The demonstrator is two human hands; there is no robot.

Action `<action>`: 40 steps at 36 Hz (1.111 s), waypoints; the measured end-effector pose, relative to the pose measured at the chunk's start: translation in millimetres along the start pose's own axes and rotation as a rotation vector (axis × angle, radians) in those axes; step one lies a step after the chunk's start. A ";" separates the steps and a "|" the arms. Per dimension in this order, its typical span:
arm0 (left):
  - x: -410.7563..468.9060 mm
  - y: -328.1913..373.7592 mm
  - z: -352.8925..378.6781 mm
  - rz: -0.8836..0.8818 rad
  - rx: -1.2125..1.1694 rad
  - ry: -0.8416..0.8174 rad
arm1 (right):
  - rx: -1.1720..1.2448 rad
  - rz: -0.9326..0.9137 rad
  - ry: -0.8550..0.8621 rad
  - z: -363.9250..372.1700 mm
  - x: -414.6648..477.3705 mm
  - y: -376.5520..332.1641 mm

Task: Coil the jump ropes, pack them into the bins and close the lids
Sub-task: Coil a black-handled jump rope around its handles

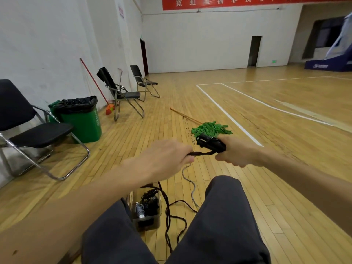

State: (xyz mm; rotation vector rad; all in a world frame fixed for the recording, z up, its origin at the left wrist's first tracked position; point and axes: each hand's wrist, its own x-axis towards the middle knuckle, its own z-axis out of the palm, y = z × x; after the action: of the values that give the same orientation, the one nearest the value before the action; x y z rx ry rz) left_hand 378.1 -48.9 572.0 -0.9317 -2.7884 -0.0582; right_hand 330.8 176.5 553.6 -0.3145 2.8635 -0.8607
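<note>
Your right hand (236, 153) is closed around a small bundle of black jump rope (210, 143), the loops riding over the top of your fist. Your left hand (163, 159), just beside it, pinches the twisted strand that runs between the two hands, fingers curled shut on it. From the left hand the rest of the rope drops slack to the wooden floor (247, 187) and trails in loose bends between your knees.

The rope looks soft, light and limp, prone to kinking, so it should wrap easily but may spring loose unless you keep a firm hold on the bundle; feed it by the strand close to the coil.

Below your left hand, on the floor between your legs, stands an open clear bin (146, 221), no lid in sight. It holds a dark coiled rope and a pale grey handle.
</note>
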 end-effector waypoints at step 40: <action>17.4 -32.7 -31.6 0.092 -0.552 -0.132 | 0.002 -0.307 -0.433 25.0 -73.0 -63.6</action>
State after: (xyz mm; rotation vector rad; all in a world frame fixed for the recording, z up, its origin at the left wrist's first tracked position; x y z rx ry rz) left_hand 350.5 -68.0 607.2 -1.2130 -2.8941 -0.8136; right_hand 416.4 128.8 573.2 -0.8437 2.4455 -0.7291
